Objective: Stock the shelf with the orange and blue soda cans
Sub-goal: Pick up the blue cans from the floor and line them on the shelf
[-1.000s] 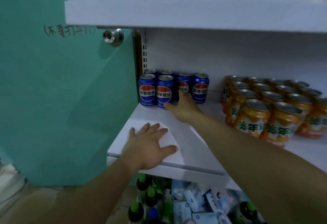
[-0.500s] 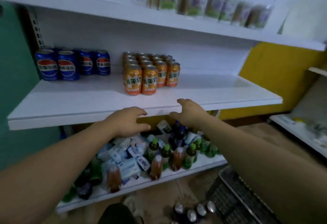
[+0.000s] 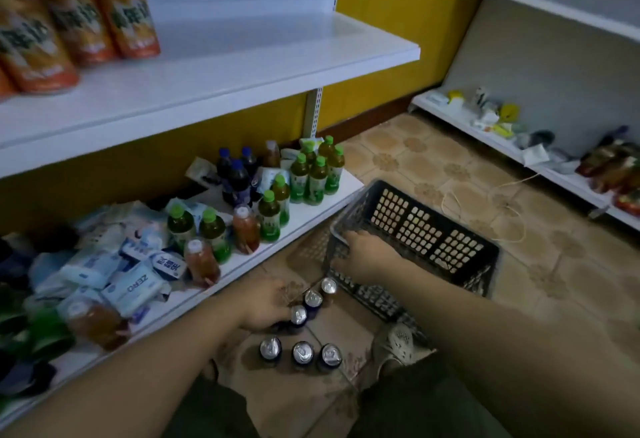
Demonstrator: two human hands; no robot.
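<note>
Six dark blue soda cans with silver tops (image 3: 303,353) stand in two short rows on the patterned tile floor (image 3: 433,167), likely set out for lifting. The left hand (image 3: 266,302) curls over one row's end can; whether it grips cannot be told. The right hand (image 3: 363,257) grips the rim of a black plastic lattice crate (image 3: 433,230), probably steadying it. Orange soda cans (image 3: 83,15) stand on the white metal shelf (image 3: 242,67) above.
</note>
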